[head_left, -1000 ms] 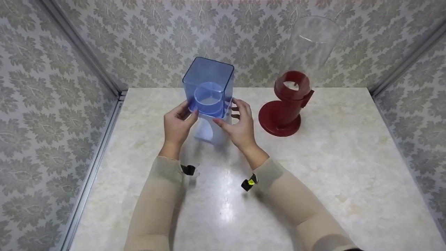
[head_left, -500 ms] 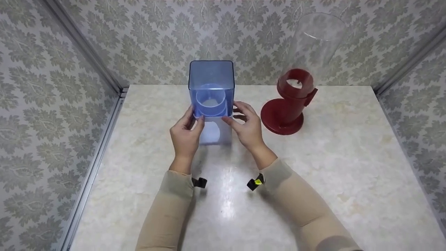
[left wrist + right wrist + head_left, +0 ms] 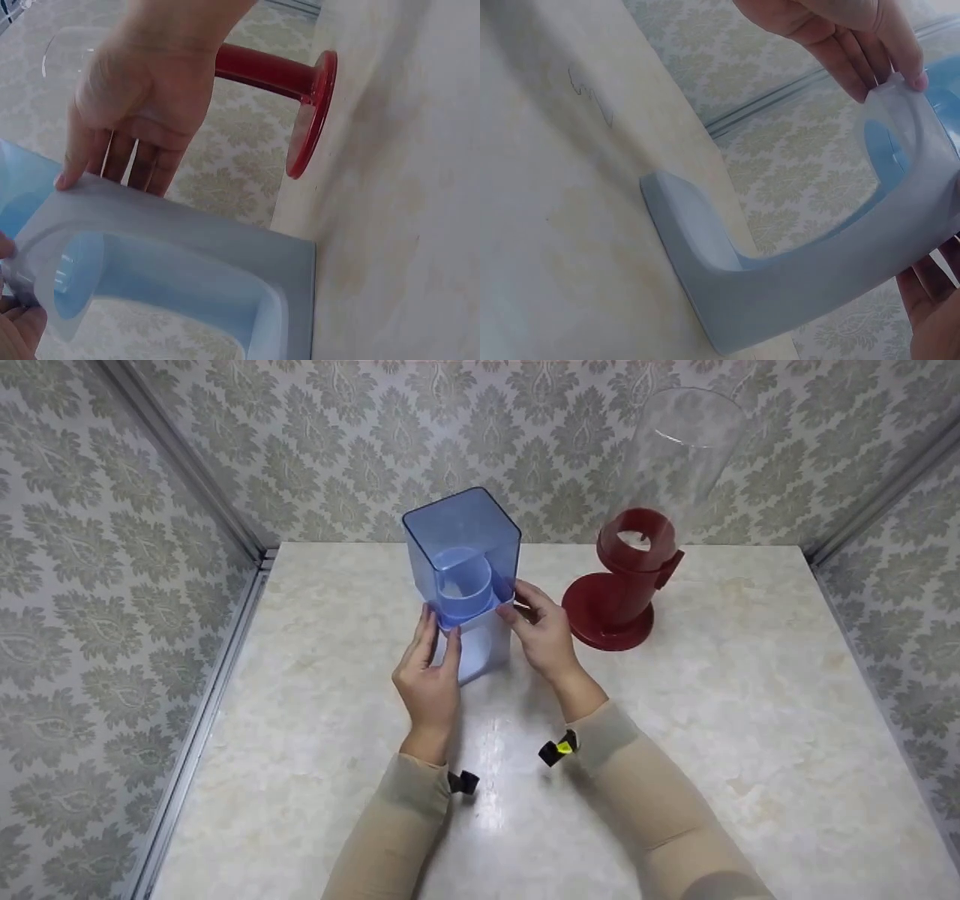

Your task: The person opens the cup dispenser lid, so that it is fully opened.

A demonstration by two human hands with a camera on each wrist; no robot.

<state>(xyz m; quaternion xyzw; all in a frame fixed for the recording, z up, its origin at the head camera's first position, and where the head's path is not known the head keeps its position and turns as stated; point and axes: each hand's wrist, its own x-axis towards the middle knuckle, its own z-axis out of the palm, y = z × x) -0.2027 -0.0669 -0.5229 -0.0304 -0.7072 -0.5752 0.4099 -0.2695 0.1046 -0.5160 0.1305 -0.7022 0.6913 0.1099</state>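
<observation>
A dispenser stands upright on the table, turned with a corner toward me. Its see-through blue square bin (image 3: 461,529) sits on a pale grey-blue stand (image 3: 195,225), whose front has a large rounded opening. My left hand (image 3: 431,682) holds the left front corner at the seam between bin and stand, thumb on the front face. At the right corner my right hand (image 3: 547,637) grips the same seam, thumb in front and fingers around the side. A blue ring-shaped cup (image 3: 465,589) shows inside the bin. In the right wrist view the stand's foot (image 3: 697,232) rests on the tabletop.
To the right stands a red dispenser stand (image 3: 626,607) with a clear, tall cylinder (image 3: 686,457) on top. The pale marbled table (image 3: 750,697) ends at patterned walls (image 3: 465,427) behind and on both sides.
The dispenser has turned from facing me squarely to a corner-on angle, its left front corner coming nearer. My left hand has moved right and toward me with it; my right hand stays on the right corner.
</observation>
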